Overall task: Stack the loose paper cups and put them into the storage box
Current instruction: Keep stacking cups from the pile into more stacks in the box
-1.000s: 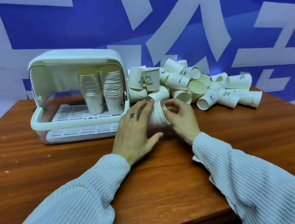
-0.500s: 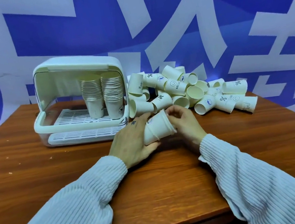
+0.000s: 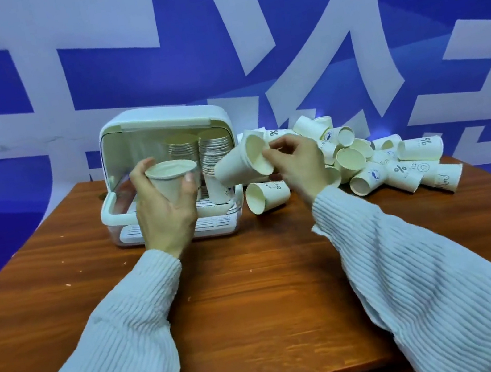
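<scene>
Holding an upright white paper cup [image 3: 172, 182] in my left hand [image 3: 165, 212], fingers curled round its wall, I keep it in front of the open white plastic storage box [image 3: 162, 125]. My right hand [image 3: 297, 161] grips a short nested stack of white paper cups [image 3: 242, 165], tilted with its mouth toward me. Two tall cup stacks [image 3: 200, 157] stand inside the box. A heap of loose printed paper cups [image 3: 373, 161] lies to the right on the brown wooden table [image 3: 256, 297].
</scene>
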